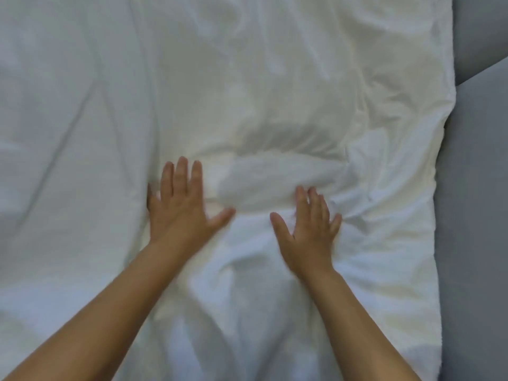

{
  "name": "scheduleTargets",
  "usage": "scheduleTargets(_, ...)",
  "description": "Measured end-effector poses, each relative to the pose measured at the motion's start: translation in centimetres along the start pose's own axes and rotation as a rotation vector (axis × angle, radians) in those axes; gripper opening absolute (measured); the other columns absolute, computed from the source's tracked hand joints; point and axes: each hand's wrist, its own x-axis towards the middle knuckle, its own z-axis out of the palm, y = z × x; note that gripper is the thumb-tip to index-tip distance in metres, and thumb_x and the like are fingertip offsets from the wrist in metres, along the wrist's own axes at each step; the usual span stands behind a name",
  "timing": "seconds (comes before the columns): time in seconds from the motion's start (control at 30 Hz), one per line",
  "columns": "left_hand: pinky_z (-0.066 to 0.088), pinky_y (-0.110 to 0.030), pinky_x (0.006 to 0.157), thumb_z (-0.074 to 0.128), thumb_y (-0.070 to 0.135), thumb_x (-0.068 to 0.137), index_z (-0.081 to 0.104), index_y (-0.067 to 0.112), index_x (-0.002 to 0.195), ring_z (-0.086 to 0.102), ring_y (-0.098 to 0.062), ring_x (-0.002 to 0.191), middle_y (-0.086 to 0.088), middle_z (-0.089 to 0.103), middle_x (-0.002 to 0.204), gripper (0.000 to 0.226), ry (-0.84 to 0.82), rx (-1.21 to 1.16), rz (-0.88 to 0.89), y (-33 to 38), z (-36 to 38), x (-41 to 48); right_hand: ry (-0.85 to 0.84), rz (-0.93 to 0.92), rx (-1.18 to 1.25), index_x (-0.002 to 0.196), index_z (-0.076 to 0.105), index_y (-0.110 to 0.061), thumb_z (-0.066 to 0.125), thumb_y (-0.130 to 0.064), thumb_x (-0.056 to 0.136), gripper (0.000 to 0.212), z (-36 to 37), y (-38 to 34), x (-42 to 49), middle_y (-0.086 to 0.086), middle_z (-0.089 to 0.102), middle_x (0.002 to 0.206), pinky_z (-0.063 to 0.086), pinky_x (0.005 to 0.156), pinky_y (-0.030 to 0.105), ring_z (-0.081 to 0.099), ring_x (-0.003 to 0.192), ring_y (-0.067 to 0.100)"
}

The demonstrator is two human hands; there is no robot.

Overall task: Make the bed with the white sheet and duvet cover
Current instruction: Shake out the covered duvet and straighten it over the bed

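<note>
Pressing left hand (pixel 181 204) and right hand (pixel 308 237), 2 flat palms with fingers spread wide and gripping nothing, onto the rumpled white duvet (pixel 302 105) right of the smoother sheet (pixel 68 105), probably to flatten the puffed fold between them.

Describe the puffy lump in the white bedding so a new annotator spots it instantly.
White bedding fills the head view, bordered by a grey strip on the right. Near the middle, the left hand and right hand press flat. The lump is the sideways ridge beyond them, puffed and shadowed, unlike the shallow creases around it.
</note>
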Motion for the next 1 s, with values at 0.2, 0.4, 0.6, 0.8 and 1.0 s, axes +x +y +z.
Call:
scheduleTargets(0.2,0.037,-0.037,0.075,0.04,0.052,0.095,0.041,0.006,0.117,0.055,-0.036,0.107,-0.018,0.056,0.121,0.05,-0.16,-0.233,-0.392,-6.7,0.7,-3.0,-0.341,-0.2,-0.165,0.144,-0.013,-0.049,0.049,-0.082,0.066,0.105,3.5,-6.0,-2.4,-0.002,-0.029,0.153,-0.012,0.108,0.061,-0.024,0.141,0.022)
scheduleTargets(0.4,0.032,-0.023,0.062,0.042,0.018,0.099,0.061,0.005,0.086,0.048,-0.014,0.07,0.0,0.055,0.074,0.026,0.416,-0.873,-0.188,-8.4,-4.8,-0.5,-0.079,-0.136,-0.028,0.149,0.008,-0.036,0.026,-0.067,0.079,0.079,4.8,-10.9,-5.3,0.004,0.0,0.159,-0.004,0.114,0.049,-0.005,0.145,0.022)
scheduleTargets(0.6,0.031,-0.033,0.071,0.037,0.028,0.102,0.051,0.006,0.083,0.055,-0.033,0.092,-0.02,0.061,0.097,0.032,0.204,-0.846,-0.223,-14.4,-5.2,4.6,-0.119,-0.113,-0.066,0.144,-0.017,-0.039,0.006,-0.08,0.063,0.093,9.6,-17.9,-9.5,0.002,-0.015,0.159,-0.016,0.111,0.048,-0.017,0.144,0.019)
scheduleTargets(0.8,0.044,-0.039,0.083,0.045,0.061,0.081,0.058,0.008,0.112,0.056,-0.032,0.098,-0.01,0.059,0.105,0.062,0.028,-0.439,0.191,-22.2,-1.0,-5.7,-0.003,0.082,-0.196,0.152,0.005,-0.017,0.031,-0.062,0.082,0.087,15.6,-20.7,-10.8,0.016,0.002,0.159,-0.001,0.112,0.059,0.0,0.146,0.034)
scheduleTargets(1.0,0.043,-0.033,0.049,0.043,0.05,0.076,0.058,0.011,0.069,0.059,-0.029,0.06,-0.006,0.056,0.067,0.042,0.017,-0.121,0.433,-29.1,3.2,-13.9,0.231,-0.068,-0.039,0.14,0.029,-0.014,0.046,-0.052,0.076,0.076,18.9,-23.8,-18.2,0.017,0.032,0.144,0.025,0.103,0.056,0.027,0.13,0.032)
